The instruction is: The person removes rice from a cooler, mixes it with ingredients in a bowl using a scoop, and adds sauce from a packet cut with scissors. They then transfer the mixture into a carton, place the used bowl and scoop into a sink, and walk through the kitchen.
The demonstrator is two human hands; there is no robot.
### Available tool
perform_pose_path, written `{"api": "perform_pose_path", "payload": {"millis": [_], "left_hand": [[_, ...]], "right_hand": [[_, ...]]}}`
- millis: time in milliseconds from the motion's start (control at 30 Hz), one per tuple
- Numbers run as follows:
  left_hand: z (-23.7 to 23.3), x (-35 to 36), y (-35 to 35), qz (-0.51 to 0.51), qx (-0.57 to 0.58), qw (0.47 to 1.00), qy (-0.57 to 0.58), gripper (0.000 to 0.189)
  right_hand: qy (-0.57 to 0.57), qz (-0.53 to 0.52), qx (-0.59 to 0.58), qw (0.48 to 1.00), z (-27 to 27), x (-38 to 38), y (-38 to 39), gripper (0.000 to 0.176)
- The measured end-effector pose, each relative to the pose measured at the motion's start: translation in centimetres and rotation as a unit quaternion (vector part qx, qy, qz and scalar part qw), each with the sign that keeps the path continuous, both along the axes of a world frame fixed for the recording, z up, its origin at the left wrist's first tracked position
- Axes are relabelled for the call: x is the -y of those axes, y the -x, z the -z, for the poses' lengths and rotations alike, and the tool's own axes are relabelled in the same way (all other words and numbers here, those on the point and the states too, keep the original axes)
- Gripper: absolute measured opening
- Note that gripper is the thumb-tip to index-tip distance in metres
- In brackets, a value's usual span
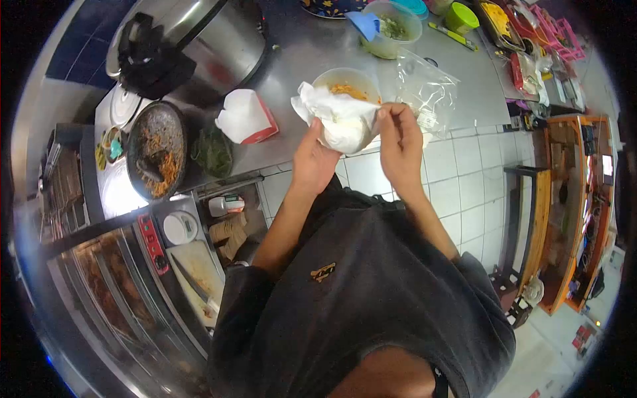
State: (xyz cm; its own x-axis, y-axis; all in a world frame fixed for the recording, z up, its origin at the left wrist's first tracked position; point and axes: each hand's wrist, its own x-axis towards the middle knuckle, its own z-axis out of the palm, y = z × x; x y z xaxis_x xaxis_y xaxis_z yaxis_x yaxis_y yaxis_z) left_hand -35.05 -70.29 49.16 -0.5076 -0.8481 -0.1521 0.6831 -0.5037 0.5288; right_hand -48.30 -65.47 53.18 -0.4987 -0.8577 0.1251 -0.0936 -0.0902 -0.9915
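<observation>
My left hand (314, 161) supports a rounded bundle of white paper (346, 132) from its left side, thumb on the near edge. At the bundle's right corner, my right hand (402, 147) pinches the paper between thumb and fingertips. Something whitish shows inside the folds, and I cannot tell what it is. Just behind the bundle sits a round bowl (321, 77) of orange-brown food, partly covered by the paper. A white and red takeaway box (246, 117) stands left of my hands, and a clear plastic bag (431, 89) lies to the right.
A large steel pot (222, 56) and a stone mortar (159, 126) with food scraps occupy the left of the steel counter (292, 40). A tub of chopped greens (393, 30) stands at the back. Below left, a knife (192, 282) lies on a cutting board (199, 265).
</observation>
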Motion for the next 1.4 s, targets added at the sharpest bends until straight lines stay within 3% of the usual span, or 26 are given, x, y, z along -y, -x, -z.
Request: {"api": "perform_pose_path", "payload": {"millis": [133,167,233,300,367,433,467,533,567,633,667,733,867,1033,1100,1167,1233,1300,1400], "left_hand": [[2.2,4.8,0.4,0.020,-0.083,0.993,-0.079,0.049],[2.5,5.7,0.4,0.021,-0.028,0.998,-0.055,0.047],[3.1,7.6,0.4,0.029,0.029,0.999,-0.036,0.046],[3.5,8.7,0.1,0.013,0.102,0.994,0.038,0.043],[3.4,9.6,-0.3,-0.006,0.115,0.993,0.040,0.036],[3.9,10.5,-1.3,-0.043,0.303,0.931,0.199,0.036],[4.1,10.8,-1.6,-0.040,0.303,0.932,0.196,0.036],[4.2,11.0,-2.0,-0.099,0.526,0.761,0.366,0.038],[4.1,10.9,-2.0,-0.098,0.526,0.762,0.363,0.038],[3.5,10.9,-1.7,-0.051,0.677,0.619,0.396,0.038],[3.5,10.8,-1.6,-0.052,0.676,0.619,0.396,0.038],[3.7,10.7,-1.2,0.118,0.701,0.632,0.310,0.033],[6.4,10.7,-1.0,0.115,0.706,0.600,0.359,0.027],[6.3,11.1,-0.9,0.062,0.674,0.638,0.368,0.021],[6.8,11.2,-0.5,0.073,0.681,0.642,0.346,0.021],[8.3,11.4,-0.5,0.085,0.690,0.643,0.321,0.021],[10.1,11.3,-1.2,0.062,0.678,0.630,0.374,0.020],[7.9,10.8,-0.2,0.052,0.696,0.643,0.315,0.020],[7.1,10.0,-0.4,0.020,0.693,0.661,0.288,0.020]], "right_hand": [[0.030,0.011,-0.056,0.998,-0.8,4.1,1.5,0.012],[0.023,0.018,-0.057,0.998,-1.4,5.0,1.8,0.012],[0.043,0.033,-0.211,0.976,-2.4,6.9,2.5,0.012],[0.040,0.034,-0.213,0.976,-2.4,8.7,3.0,0.012],[0.078,-0.007,-0.239,0.968,-2.7,10.4,3.4,0.012],[0.045,-0.008,-0.250,0.967,-3.6,11.1,3.4,0.011],[0.027,-0.027,-0.243,0.969,-3.8,11.4,3.6,0.012],[0.005,-0.049,-0.238,0.970,-4.4,12.0,4.0,0.012],[0.015,-0.058,-0.262,0.963,-4.8,12.2,3.9,0.012],[0.026,-0.067,-0.287,0.955,-5.5,12.4,4.0,0.013],[0.016,-0.073,-0.283,0.956,-5.8,12.3,4.2,0.013],[0.020,-0.070,-0.285,0.956,-5.8,12.7,5.2,0.013],[0.031,-0.014,-0.283,0.958,-6.0,12.8,7.8,0.011],[0.039,-0.003,-0.207,0.978,-5.1,12.7,10.4,0.010],[0.001,-0.203,-0.186,0.961,-5.5,12.8,8.6,0.013],[0.021,-0.283,-0.238,0.929,-6.8,13.2,7.0,0.014],[0.066,-0.282,-0.290,0.912,-7.4,13.6,7.1,0.014],[0.120,-0.130,-0.318,0.932,-7.9,13.5,8.5,0.012],[0.081,0.036,-0.231,0.969,-7.4,12.8,12.6,0.012]]}}
